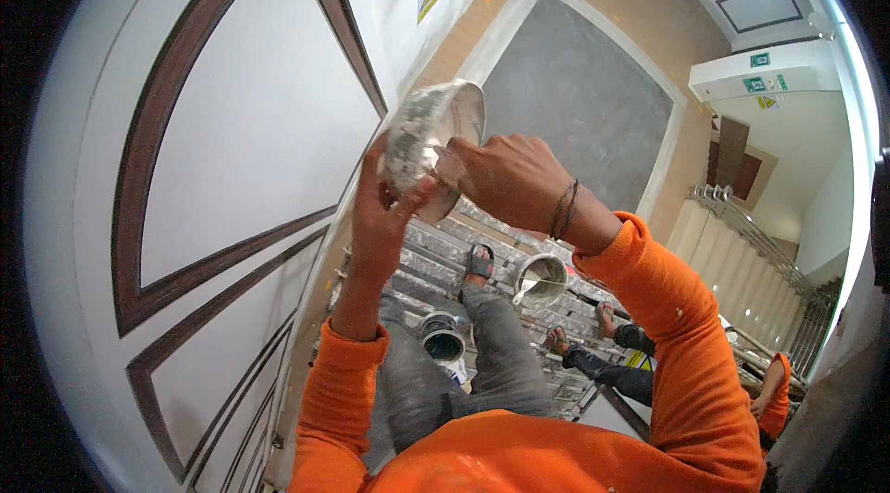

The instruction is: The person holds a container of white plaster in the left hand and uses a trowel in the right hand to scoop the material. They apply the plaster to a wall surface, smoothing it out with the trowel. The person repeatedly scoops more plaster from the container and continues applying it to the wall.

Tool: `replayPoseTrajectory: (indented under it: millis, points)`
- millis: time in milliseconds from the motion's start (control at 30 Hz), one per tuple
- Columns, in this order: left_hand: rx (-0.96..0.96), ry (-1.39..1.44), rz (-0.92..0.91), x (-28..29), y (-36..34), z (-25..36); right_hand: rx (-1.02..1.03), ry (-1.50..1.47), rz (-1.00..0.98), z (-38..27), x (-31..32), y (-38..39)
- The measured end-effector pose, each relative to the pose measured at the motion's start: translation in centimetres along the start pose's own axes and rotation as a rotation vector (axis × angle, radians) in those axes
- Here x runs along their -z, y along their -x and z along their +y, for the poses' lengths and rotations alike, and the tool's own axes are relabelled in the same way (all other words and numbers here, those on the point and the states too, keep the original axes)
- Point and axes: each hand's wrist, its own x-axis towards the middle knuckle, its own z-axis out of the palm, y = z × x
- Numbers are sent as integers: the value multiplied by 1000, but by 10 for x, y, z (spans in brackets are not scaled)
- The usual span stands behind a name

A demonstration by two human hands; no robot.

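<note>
Gripping the bowl [413, 127], the left hand [380, 201] presses its fingers to the smeared outer side, tilted above the platform [436, 263] beside the panelled wall [250, 122]. The right hand [510, 176] closes its fingers at the mouth, apparently on a scraper [449, 166], largely hidden. A slick side could let the bowl slip; oversteep tilt could spill material onto the foot [478, 263] or bucket [549, 274] below.

head view | fisheye, wearer's head | faces down | left hand [380, 210], right hand [510, 180] near | platform [428, 263] farther
</note>
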Motion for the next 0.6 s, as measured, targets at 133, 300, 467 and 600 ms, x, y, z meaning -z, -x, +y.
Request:
replayPoseTrajectory:
  millis: [133,300,467,600]
  points:
    - [26,-72,-103,-6,7,-5,147,-306,-71,29,-28,-7]
    - [66,-110,-140,5,11,-37,248,-820,-97,56,-56,-9]
    - [121,280,-70,10,14,-23,-172,-1588,-295,67,-33,6]
    - [203,557,37,20,9,-40,-254,-1635,-66,74,-27,18]
